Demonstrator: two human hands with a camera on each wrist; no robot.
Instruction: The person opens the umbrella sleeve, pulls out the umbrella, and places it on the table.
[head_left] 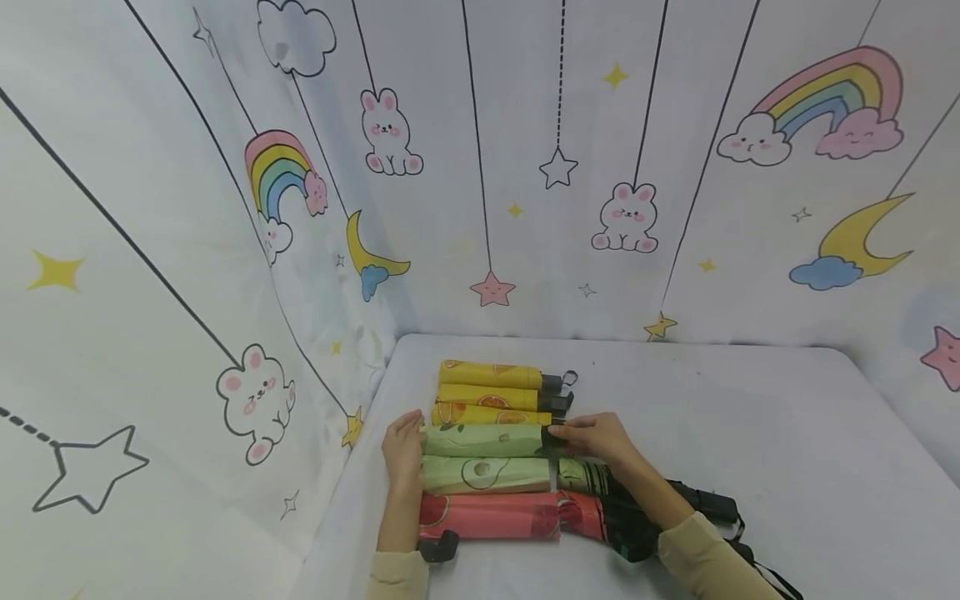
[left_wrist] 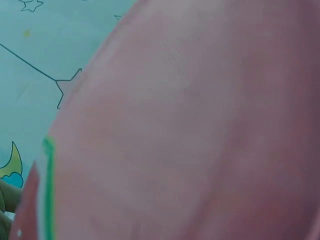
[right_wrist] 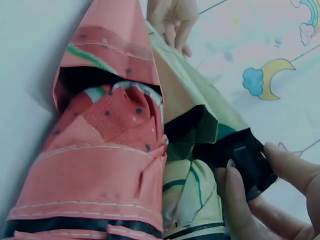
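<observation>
My right hand (head_left: 600, 437) pinches the black handle (right_wrist: 250, 162) of a folded pale green umbrella (head_left: 483, 440) in a sleeve. My left hand (head_left: 405, 446) touches that umbrella's other end with fairly straight fingers; in the right wrist view the same left hand (right_wrist: 172, 22) shows at the top. Nearer to me lies a second green umbrella (head_left: 487, 474) with an avocado print. Beside it is a red watermelon-print umbrella (head_left: 491, 516), whose gathered cloth (right_wrist: 125, 117) comes out of the sleeve's mouth. A blurred pink surface (left_wrist: 165, 125) fills most of the left wrist view.
Three yellow umbrellas with an orange-slice print, one of them a yellow umbrella (head_left: 487, 374), lie beyond the green ones. A black handle (head_left: 712, 504) and straps stretch out past my right forearm. Printed curtains (head_left: 525, 242) stand behind and left of the white table (head_left: 712, 408).
</observation>
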